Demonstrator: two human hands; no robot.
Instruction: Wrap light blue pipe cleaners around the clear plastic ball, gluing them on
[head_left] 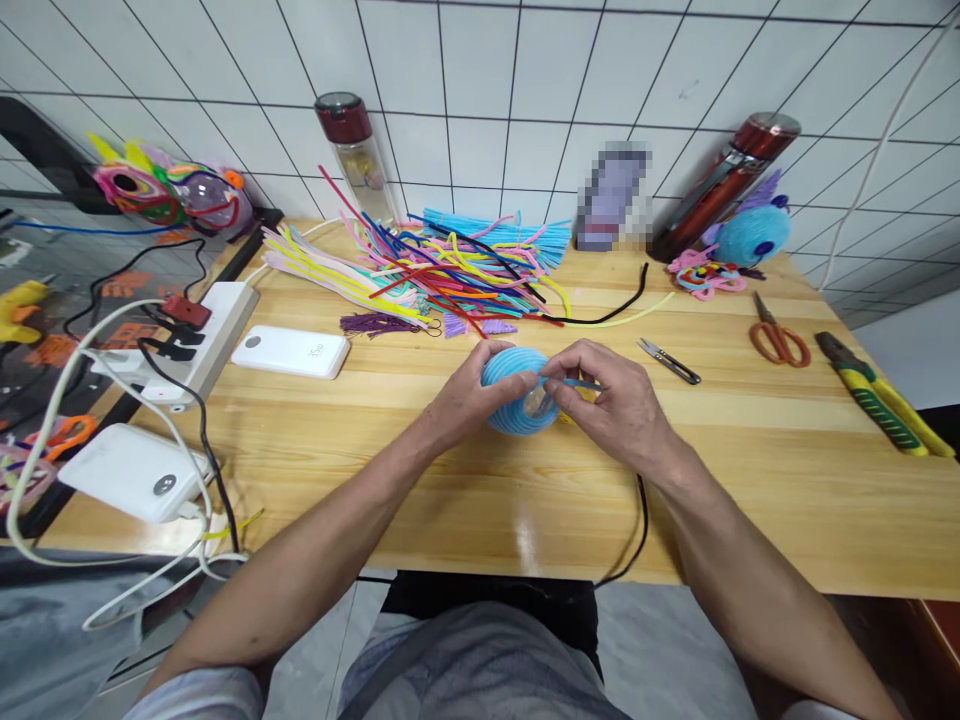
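Note:
A ball wrapped in light blue pipe cleaner [510, 385] rests just above the wooden table [450, 480] at its middle. My left hand [469, 395] cups the ball from the left, fingers curled round it. My right hand [611, 400] is closed in a pinch on the loose end of the blue pipe cleaner [581, 383] at the ball's right side. A small clear patch of the ball shows between my thumbs.
A heap of coloured pipe cleaners [442, 265] lies behind the ball. Small snips [670, 362], orange scissors [780, 338] and green pliers [877, 392] sit to the right. Two power banks [291, 350] [135, 470], a power strip [202, 335] and cables are on the left. Two bottles [358, 150] [724, 185] stand by the wall.

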